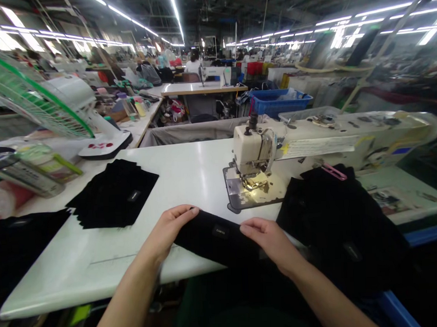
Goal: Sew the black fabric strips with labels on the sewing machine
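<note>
The left hand (172, 227) grips the upper left corner of a black cloth (211, 247) between thumb and fingers; the right hand (268, 236) grips its right end likewise. The cloth is held at the near edge of the white table (189, 170), label (221, 231) facing up. To its right lies a heap of black fabric (327, 221) with a pink tool (334, 172) on top. Farther back: a black stack (110, 193), left; a sewing machine (252, 149), right. Beyond the table: a fan (68, 93), left; a blue crate (279, 101), right of centre.
</note>
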`<state>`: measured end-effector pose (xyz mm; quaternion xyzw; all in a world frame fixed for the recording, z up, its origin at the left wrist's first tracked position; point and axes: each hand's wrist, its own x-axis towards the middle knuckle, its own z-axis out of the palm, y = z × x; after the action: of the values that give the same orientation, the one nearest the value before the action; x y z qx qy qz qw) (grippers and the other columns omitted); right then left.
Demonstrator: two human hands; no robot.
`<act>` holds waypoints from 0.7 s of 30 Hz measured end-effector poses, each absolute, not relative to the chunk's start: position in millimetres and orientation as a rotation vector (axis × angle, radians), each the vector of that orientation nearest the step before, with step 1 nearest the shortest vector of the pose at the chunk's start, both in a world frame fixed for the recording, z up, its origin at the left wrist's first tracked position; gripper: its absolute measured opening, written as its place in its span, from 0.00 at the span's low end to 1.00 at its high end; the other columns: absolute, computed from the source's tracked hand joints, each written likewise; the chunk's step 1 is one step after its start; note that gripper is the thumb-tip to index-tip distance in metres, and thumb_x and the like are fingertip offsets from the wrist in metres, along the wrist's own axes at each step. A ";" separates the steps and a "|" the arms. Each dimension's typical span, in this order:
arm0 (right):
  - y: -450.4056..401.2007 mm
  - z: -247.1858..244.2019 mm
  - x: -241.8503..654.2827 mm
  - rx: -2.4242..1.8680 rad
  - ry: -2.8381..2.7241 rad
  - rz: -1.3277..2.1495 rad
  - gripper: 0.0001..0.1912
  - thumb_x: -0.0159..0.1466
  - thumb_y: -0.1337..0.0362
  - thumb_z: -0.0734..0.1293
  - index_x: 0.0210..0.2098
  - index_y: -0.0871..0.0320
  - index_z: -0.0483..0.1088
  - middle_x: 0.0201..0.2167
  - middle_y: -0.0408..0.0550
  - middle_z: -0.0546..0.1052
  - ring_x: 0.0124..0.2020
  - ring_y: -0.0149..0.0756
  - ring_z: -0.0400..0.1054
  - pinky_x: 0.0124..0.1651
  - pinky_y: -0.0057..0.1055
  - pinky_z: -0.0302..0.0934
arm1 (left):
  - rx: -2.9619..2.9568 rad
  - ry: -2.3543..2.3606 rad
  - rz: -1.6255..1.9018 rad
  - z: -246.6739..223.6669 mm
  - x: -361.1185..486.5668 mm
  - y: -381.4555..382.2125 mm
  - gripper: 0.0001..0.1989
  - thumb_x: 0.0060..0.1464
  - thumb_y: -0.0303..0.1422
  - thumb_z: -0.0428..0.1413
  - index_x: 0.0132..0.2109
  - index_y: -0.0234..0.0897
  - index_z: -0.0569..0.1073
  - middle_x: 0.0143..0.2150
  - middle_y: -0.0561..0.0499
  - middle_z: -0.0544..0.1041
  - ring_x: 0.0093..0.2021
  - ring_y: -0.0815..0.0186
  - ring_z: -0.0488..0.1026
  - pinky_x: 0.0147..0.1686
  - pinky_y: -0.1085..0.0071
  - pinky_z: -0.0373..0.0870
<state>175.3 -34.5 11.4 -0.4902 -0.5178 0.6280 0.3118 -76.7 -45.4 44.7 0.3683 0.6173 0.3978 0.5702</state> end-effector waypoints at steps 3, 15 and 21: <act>-33.6 12.6 175.6 -1.316 -1.353 1.652 0.20 0.57 0.46 0.71 0.34 0.58 0.79 0.32 0.45 0.80 0.36 0.38 0.72 0.42 0.32 0.64 | 0.829 1.431 0.958 43.0 -76.8 -45.9 0.15 0.47 0.46 0.65 0.32 0.37 0.80 0.28 0.50 0.80 0.28 0.63 0.74 0.31 0.70 0.67; -34.5 12.6 174.6 -1.334 -1.297 1.611 0.26 0.60 0.40 0.67 0.34 0.58 0.78 0.29 0.44 0.75 0.31 0.35 0.67 0.32 0.28 0.59 | 0.753 1.473 1.066 42.5 -73.1 -49.8 0.15 0.47 0.45 0.65 0.32 0.37 0.80 0.29 0.46 0.80 0.29 0.60 0.75 0.32 0.68 0.69; -34.1 8.9 174.0 -1.327 -1.133 1.710 0.33 0.59 0.35 0.65 0.45 0.58 0.78 0.33 0.47 0.77 0.34 0.37 0.70 0.31 0.28 0.61 | 0.760 1.491 1.094 40.3 -72.7 -49.8 0.16 0.47 0.47 0.65 0.31 0.37 0.78 0.28 0.49 0.79 0.29 0.61 0.73 0.30 0.70 0.68</act>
<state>174.0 -34.1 8.9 -0.5102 -0.4358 0.6577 0.3423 -72.7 -49.8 40.3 0.3197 0.6275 0.4604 0.5404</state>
